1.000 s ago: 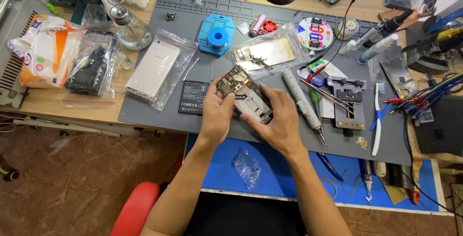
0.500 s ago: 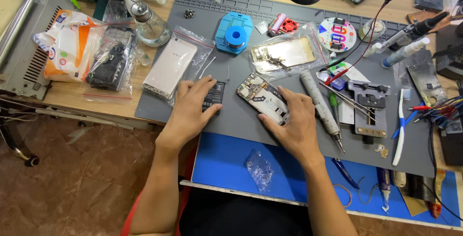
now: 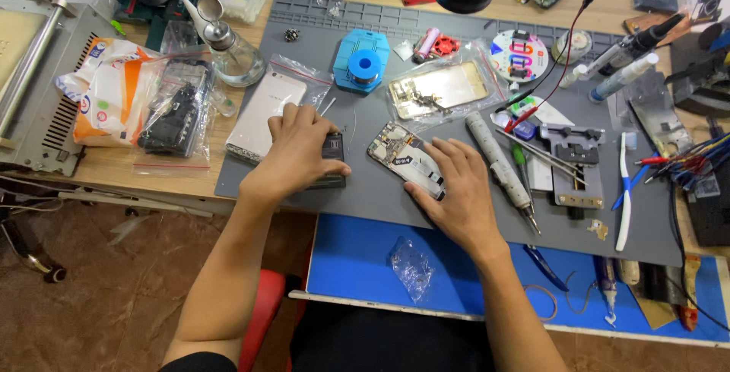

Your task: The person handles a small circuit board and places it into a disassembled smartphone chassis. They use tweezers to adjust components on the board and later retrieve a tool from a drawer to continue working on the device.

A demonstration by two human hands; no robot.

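Bench (image 3: pixel 137 170): wooden, crowded with bagged parts and tools; a grey work mat (image 3: pixel 456 212) covers its middle, a blue mat (image 3: pixel 357 258) lies at the near edge
Left hand (image 3: pixel 300 151): flat on the grey mat, palm down, fingers (image 3: pixel 293 117) spread and released over a small black battery (image 3: pixel 333 161); it covers the battery's left part and grips nothing
Right hand (image 3: pixel 456 189): resting on the mat, fingers (image 3: pixel 437 161) laid loosely on the near end of the opened phone (image 3: pixel 403 158); they steady it rather than clench it
Opened phone: lying back-off and slanted at mid-mat, circuit side up, between the two hands
Battery: just left of the phone, apart from it, under the left hand
Bagged phones: a pale one (image 3: pixel 266 110) beside the left hand, a gold back cover (image 3: pixel 437 91) beyond the phone
Electric screwdriver (image 3: pixel 498 161): just right of the right hand, untouched
Step in hand: by my read, sorting battery from phone body mid-teardown
Next move calls for: a proper pinch on the battery's edges; the phone held still
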